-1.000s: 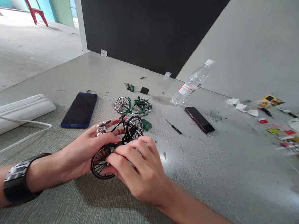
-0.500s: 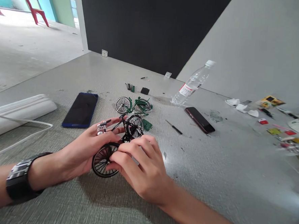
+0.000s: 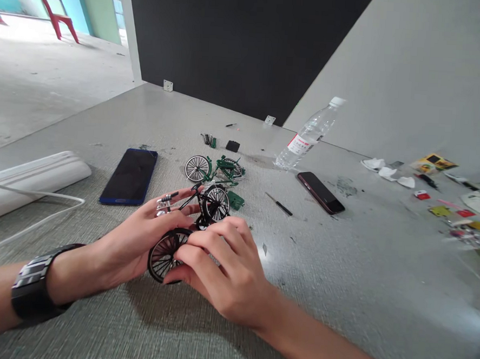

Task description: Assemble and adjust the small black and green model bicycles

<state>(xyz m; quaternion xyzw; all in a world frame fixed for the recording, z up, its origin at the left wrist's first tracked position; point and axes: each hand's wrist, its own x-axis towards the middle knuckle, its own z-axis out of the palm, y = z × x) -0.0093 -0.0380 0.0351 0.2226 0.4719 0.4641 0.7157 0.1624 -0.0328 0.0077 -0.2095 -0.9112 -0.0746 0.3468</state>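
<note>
Right hand [image 3: 228,271]: thumb dropped lower on near wheel [image 3: 162,256]; whether it pinched, I could not tell. Left hand [image 3: 139,238] stayed closed on black bicycle [image 3: 205,205]. Wheel work seemed ongoing.

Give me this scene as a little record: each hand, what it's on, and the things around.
Left hand: the left hand holds a black model bicycle
Right hand: the right hand is at the bicycle's front wheel; whether it grips is unclear
Left wrist: black watch
Beyond the hands: green model bicycle
Left side: blue-edged phone
Right side: small screwdriver, dark phone, clear bottle
</note>
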